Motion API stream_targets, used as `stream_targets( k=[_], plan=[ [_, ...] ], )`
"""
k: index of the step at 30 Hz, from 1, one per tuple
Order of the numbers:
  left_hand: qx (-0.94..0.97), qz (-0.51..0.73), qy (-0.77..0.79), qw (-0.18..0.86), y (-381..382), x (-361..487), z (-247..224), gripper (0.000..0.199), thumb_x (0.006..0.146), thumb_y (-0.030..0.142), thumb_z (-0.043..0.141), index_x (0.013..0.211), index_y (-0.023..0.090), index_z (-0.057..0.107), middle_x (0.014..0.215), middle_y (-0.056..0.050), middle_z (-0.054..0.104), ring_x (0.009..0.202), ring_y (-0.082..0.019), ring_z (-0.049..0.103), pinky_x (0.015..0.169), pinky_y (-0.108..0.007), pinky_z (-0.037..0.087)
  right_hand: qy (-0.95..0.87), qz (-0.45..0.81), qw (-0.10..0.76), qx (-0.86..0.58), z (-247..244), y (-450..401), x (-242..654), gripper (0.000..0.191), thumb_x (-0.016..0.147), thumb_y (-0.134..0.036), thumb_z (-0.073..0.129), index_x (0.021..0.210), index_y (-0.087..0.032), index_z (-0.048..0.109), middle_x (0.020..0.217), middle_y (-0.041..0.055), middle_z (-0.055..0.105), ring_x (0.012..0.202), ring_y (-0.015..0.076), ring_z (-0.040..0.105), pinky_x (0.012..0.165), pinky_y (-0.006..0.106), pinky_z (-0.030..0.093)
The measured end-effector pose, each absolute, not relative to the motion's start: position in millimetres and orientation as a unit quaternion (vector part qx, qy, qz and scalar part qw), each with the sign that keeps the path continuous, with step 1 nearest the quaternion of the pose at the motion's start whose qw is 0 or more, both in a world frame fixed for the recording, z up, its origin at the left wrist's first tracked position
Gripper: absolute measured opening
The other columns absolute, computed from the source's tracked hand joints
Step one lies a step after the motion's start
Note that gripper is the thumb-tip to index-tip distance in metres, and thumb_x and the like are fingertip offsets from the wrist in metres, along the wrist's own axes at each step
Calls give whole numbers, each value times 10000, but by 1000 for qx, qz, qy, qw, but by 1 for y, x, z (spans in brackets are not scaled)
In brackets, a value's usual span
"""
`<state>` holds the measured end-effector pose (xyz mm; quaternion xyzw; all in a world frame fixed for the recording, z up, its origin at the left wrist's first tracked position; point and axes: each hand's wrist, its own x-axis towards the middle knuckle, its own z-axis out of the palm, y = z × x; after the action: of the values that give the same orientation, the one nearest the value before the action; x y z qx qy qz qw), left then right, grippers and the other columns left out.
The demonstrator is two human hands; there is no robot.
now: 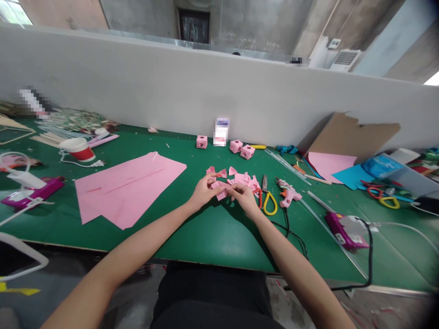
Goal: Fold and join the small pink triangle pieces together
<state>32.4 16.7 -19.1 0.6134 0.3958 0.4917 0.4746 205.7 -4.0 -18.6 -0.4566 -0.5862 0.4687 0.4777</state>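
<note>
Between my two hands is a small pink paper piece, held above the green table. My left hand (203,189) pinches its left side, and my right hand (243,197) grips its right side with the fingertips. Just beyond my fingers lies a loose pile of cut pink paper pieces (246,179). Scissors (270,201) with a yellow and an orange handle rest to the right of my right hand. Farther right lies a pink glue gun (290,194) with a black cord. Large pink paper sheets (126,189) are spread out on the left.
Three pink paper cubes, one of them at the left (201,142), stand near the grey partition (154,91). A red and white cup (78,150) is at the left. Purple power strips (345,232) lie on both sides, with cords. Cardboard (350,137) leans at the right.
</note>
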Motion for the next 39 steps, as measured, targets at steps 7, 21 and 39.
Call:
stream_targets(
  k=[7, 21, 39],
  plan=[
    [620, 479, 410, 466, 16, 31, -15, 505, 683, 348, 756, 1087, 148, 529, 838, -42, 660, 699, -147, 605, 648, -249, 454, -594, 453, 480, -460, -22, -2, 205, 346, 732, -515, 694, 779, -174, 659, 682, 13, 622, 521, 112, 513, 485, 247, 434],
    [621, 443, 416, 495, 13, 31, -14, 494, 684, 334, 748, 1102, 169, 542, 872, -32, 645, 764, -164, 614, 702, -270, 469, -571, 496, 489, -434, -16, -4, 210, 281, 726, -424, 725, 670, -184, 588, 649, -12, 593, 520, 94, 492, 530, 240, 391],
    [575, 471, 395, 540, 13, 33, -13, 481, 629, 215, 773, 1077, 160, 606, 1106, -100, 645, 998, -232, 617, 862, -334, 481, -683, 288, 457, -491, -21, -11, 199, 308, 925, -471, 438, 763, -213, 485, 659, -10, 494, 601, 149, 469, 558, 264, 364]
  ],
)
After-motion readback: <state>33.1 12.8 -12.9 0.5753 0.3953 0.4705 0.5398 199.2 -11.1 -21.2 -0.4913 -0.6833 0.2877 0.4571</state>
